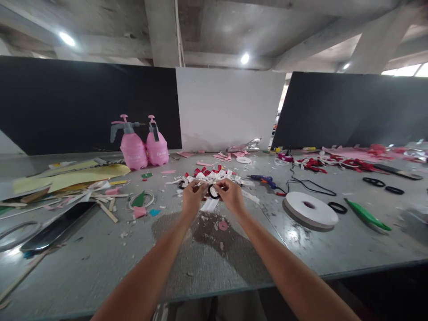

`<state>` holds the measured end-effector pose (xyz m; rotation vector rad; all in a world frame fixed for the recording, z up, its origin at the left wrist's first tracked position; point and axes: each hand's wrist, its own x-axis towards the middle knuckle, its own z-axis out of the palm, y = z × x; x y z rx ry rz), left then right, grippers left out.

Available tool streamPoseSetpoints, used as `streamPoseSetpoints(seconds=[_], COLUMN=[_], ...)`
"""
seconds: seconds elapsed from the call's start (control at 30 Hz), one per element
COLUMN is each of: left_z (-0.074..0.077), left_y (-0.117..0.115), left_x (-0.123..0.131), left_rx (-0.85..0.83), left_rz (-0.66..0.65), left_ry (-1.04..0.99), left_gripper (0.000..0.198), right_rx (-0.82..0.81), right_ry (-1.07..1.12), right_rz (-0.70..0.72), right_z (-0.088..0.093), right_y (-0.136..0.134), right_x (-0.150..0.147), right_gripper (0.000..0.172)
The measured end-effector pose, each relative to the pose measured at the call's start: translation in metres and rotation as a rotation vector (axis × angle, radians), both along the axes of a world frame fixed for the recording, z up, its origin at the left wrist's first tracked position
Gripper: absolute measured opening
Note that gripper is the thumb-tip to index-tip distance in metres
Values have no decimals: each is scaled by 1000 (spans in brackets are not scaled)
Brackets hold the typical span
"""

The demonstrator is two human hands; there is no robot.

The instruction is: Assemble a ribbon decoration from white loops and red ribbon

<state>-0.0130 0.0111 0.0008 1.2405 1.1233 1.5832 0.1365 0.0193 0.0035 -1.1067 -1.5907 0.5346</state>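
Note:
Both my hands meet over the middle of the grey table. My left hand (193, 195) and my right hand (230, 194) pinch a small black ring (213, 191) between their fingertips. A strip of white ribbon (210, 204) hangs from the ring down onto the table. Just behind the hands lies a heap of red and white ribbon pieces (210, 174).
Two pink spray bottles (140, 145) stand at the back left. A large white ribbon roll (310, 209), black rings (373, 182), a blue glue gun (265, 179) with cable and a green leaf (366, 215) lie right. Yellow sheets (72, 176), sticks and a dark phone (58, 227) lie left.

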Motion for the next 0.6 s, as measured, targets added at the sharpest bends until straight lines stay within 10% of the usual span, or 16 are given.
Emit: streamPoseSetpoints(seconds=[0.6], left_z=[3], left_y=[-3], left_x=[3], left_rx=[130], left_rz=[23], left_ry=[159], left_gripper=[36], right_rx=[167], right_ry=[-74], right_rz=[-59], right_z=[2], right_y=[-6], right_x=[1], right_gripper=[15])
